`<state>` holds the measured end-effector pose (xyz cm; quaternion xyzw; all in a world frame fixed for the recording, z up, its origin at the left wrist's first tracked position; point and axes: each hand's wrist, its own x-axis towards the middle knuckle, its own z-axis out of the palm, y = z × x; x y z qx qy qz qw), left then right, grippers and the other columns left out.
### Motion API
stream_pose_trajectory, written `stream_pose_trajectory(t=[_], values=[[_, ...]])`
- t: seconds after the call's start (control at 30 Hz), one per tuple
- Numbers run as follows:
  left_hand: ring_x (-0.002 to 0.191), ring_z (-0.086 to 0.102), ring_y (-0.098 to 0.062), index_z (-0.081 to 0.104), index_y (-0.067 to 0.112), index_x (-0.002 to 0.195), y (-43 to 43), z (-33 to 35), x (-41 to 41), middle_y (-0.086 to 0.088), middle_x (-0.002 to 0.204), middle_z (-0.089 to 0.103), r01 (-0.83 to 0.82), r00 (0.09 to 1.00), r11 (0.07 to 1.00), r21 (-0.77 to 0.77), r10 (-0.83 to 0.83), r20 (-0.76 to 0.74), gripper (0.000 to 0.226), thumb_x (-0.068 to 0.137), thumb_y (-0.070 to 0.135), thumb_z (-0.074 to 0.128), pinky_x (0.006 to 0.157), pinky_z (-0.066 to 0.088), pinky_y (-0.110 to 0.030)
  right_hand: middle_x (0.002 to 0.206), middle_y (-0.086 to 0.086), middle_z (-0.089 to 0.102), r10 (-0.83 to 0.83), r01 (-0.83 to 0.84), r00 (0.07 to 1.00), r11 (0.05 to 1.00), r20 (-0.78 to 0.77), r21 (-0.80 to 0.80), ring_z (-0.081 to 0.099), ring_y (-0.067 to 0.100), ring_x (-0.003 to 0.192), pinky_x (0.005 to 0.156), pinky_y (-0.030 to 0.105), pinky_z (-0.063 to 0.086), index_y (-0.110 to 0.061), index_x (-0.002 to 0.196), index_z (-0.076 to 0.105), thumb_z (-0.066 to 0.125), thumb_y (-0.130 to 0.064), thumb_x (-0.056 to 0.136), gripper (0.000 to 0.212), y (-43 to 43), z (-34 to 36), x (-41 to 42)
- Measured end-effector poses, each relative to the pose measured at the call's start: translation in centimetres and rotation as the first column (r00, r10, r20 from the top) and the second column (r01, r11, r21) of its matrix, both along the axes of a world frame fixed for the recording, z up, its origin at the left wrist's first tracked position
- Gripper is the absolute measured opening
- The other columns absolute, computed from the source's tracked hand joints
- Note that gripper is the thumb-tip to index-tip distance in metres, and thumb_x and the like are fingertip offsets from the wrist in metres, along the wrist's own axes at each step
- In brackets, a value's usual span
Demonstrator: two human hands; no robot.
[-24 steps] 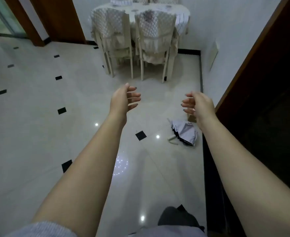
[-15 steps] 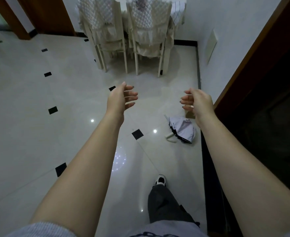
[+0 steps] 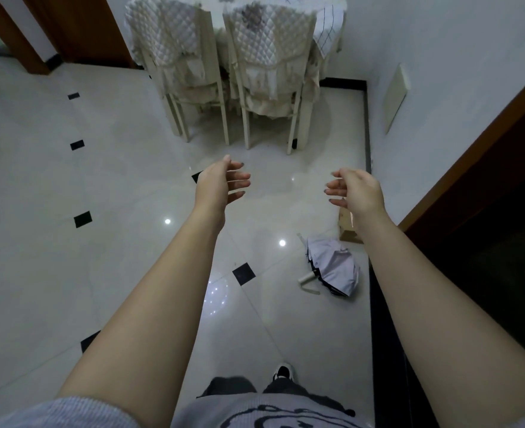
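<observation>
I hold both arms out over the tiled floor (image 3: 69, 273) — my left hand (image 3: 221, 185) and right hand (image 3: 360, 193) are empty, fingers loosely curled, palms turned toward each other. The folded umbrella (image 3: 335, 267) lies on the floor under my right forearm — touched by neither hand, just beside a small cardboard box (image 3: 346, 225) and well apart from the covered chairs (image 3: 267, 57).

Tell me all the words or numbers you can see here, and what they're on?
None can be read.
The dark swirly print on the grey knitted top is cut off and forms no clear letters.
The blank white wall panel, folded pale lilac umbrella and small brown cardboard box show no writing.
</observation>
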<state>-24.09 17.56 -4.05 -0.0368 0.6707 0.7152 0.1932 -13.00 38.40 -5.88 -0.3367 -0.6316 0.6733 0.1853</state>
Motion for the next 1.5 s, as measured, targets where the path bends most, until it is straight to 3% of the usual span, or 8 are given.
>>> stream_pose_trajectory(t=[0.33, 0.9, 1.2, 1.4, 1.5], values=[[0.077, 0.068, -0.019, 0.065, 0.01, 0.094, 5.0, -1.5, -11.2, -0.006, 0.081, 0.071, -0.01, 1.0, 1.0, -0.011, 0.01, 0.023, 0.032, 0.098, 0.032, 0.042, 0.077, 0.053, -0.035, 0.078, 0.004, 0.066, 0.027, -0.03, 0.999, 0.998, 0.045, 0.059, 0.065, 0.018, 0.074, 0.077, 0.037, 0.054, -0.017, 0.084, 0.062, 0.048, -0.022, 0.094, 0.018, 4.0, -1.2, -11.3], [0.078, 0.068, -0.02, 0.064, 0.012, 0.095, 14.7, 0.0, -36.2, -0.006, 0.08, 0.072, 0.156, 0.987, 0.988, -0.002, -0.156, -0.041, 0.03, 0.097, 0.033, 0.043, 0.079, 0.054, -0.038, 0.082, 0.006, 0.067, -0.234, 0.233, 0.972, 0.972, 0.033, 0.04, 0.067, 0.018, 0.076, 0.071, 0.032, 0.055, -0.01, 0.092, 0.063, 0.053, -0.021, 0.092, 0.015, 12.4, 0.3, -31.7], [0.078, 0.068, -0.021, 0.064, 0.011, 0.093, 22.7, -1.7, -42.1, -0.009, 0.082, 0.072, 0.245, 0.969, 0.97, 0.011, -0.245, 0.021, 0.028, 0.098, 0.03, 0.044, 0.081, 0.053, -0.039, 0.079, 0.006, 0.065, -0.293, 0.294, 0.955, 0.956, 0.039, 0.001, 0.065, 0.021, 0.079, 0.078, 0.037, 0.055, -0.007, 0.097, 0.062, 0.051, -0.017, 0.094, 0.015, 17.9, -0.8, -37.8], [0.079, 0.069, -0.021, 0.065, 0.009, 0.096, 30.7, -2.7, -47.2, -0.011, 0.085, 0.072, 0.306, 0.951, 0.952, -0.004, -0.306, 0.033, 0.029, 0.098, 0.031, 0.046, 0.079, 0.054, -0.036, 0.08, 0.006, 0.065, -0.343, 0.343, 0.939, 0.939, 0.021, -0.031, 0.065, 0.021, 0.078, 0.075, 0.036, 0.055, -0.012, 0.088, 0.062, 0.051, -0.017, 0.094, 0.013, 25.1, -2.1, -42.5], [0.077, 0.069, -0.02, 0.064, 0.011, 0.093, 36.1, -2.3, -50.5, -0.009, 0.082, 0.072, 0.323, 0.946, 0.946, -0.001, -0.323, 0.028, 0.028, 0.098, 0.03, 0.045, 0.073, 0.051, -0.033, 0.079, 0.006, 0.064, -0.365, 0.365, 0.931, 0.93, 0.017, -0.052, 0.063, 0.019, 0.075, 0.072, 0.033, 0.054, -0.008, 0.092, 0.061, 0.051, -0.015, 0.094, 0.012, 29.8, -2.1, -44.9]])
